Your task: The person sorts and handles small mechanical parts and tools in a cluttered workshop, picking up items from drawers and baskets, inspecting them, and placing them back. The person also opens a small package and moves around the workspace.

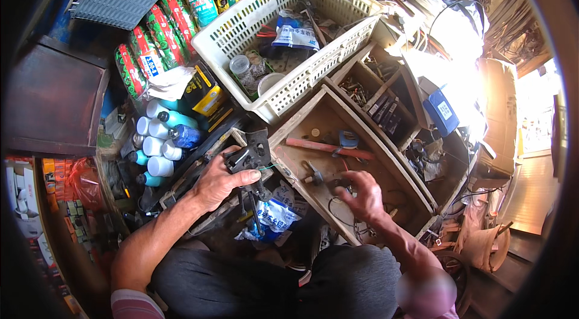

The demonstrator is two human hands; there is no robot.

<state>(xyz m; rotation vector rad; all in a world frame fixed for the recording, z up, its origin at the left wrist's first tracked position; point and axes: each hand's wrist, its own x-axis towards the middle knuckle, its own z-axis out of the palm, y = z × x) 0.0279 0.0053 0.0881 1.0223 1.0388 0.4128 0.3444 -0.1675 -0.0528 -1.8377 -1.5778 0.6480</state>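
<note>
My left hand point(226, 178) is closed around a black metal mechanical part point(253, 151), its thumb pressed on the near side. A thin green wire point(269, 166) runs from that part, and thin rods hang below it. Over the wooden drawer point(334, 228), my right hand point(362, 194) is blurred, with its fingers curled apart; whether anything small lies between them cannot be told. Beyond it in the drawer lie a red rod-shaped thing point(312, 146), a blue object point(348, 139) and a small metal-and-plastic part point(315, 174). A blue and white plastic packet point(276, 216) lies below the held part.
A white plastic crate point(289, 88) with jars and packets stands beyond the drawer. White and teal bottles point(160, 166) cluster at the left, near wrapped tires point(169, 29). Wooden compartments point(384, 92) hold small parts and boxes. A blue box point(441, 110) sits at their right edge.
</note>
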